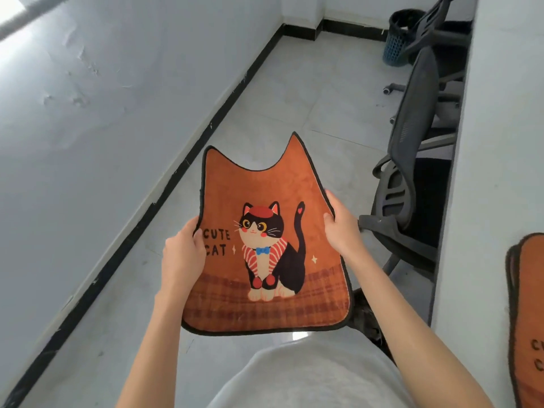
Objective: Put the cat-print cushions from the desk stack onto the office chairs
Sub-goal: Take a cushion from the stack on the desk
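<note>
An orange cat-print cushion (265,231) with two ear-shaped corners and the words CUTE CAT hangs flat in the air over the floor, print side up. My left hand (184,254) grips its left edge and my right hand (341,228) grips its right edge. To the right, a black office chair (409,148) is pushed under the white desk (494,172), its seat mostly hidden. On the desk at the far right lies a stack of more orange cushions (527,304), cut off by the frame edge.
A second black chair (441,28) stands farther along the desk, with a blue mesh waste bin (396,39) beside it. A white wall with black skirting runs along the left. Grey tiled floor lies between wall and desk.
</note>
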The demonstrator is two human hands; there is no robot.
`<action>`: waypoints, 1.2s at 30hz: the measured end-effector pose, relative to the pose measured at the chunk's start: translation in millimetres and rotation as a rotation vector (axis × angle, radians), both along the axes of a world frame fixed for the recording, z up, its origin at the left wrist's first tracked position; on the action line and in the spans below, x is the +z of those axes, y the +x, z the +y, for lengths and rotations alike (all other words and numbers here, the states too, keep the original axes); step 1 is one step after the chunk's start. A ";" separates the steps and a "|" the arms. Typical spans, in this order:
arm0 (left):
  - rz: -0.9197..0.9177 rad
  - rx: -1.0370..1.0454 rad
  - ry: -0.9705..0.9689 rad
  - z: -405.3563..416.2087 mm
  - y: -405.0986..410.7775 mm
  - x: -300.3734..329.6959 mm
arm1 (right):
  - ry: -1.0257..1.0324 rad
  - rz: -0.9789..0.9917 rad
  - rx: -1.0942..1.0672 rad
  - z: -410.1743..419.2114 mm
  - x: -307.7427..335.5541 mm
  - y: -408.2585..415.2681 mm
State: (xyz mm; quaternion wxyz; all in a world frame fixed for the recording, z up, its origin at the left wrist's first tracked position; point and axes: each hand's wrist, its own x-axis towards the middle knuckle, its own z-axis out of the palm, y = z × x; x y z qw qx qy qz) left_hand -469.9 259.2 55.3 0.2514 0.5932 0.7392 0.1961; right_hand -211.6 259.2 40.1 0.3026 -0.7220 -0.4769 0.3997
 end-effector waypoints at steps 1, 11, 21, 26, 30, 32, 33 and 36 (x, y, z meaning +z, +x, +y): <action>0.009 0.005 0.006 20.9 -1.8 0.8 | -0.004 0.008 -0.007 20.2 -1.4 -2.2; 0.005 -0.001 0.127 256.0 8.6 27.2 | 0.084 -0.014 -0.008 270.7 21.4 3.3; -0.031 -0.263 0.141 537.9 106.7 11.1 | 0.106 -0.022 -0.291 486.1 9.0 90.3; -0.043 -0.507 0.150 657.8 191.4 20.9 | 0.129 -0.033 -0.482 552.0 29.3 150.2; -0.022 -0.721 0.135 741.3 291.9 22.3 | 0.107 -0.086 -0.680 595.6 30.1 222.0; -0.022 -0.806 0.169 772.8 341.1 19.3 | 0.114 -0.110 -0.744 615.7 25.9 259.2; -0.025 -0.848 0.181 788.1 368.0 17.2 | 0.120 -0.119 -0.769 626.7 24.2 281.0; -0.014 -0.941 0.232 826.5 450.0 14.5 | 0.133 -0.127 -0.817 657.6 26.4 347.8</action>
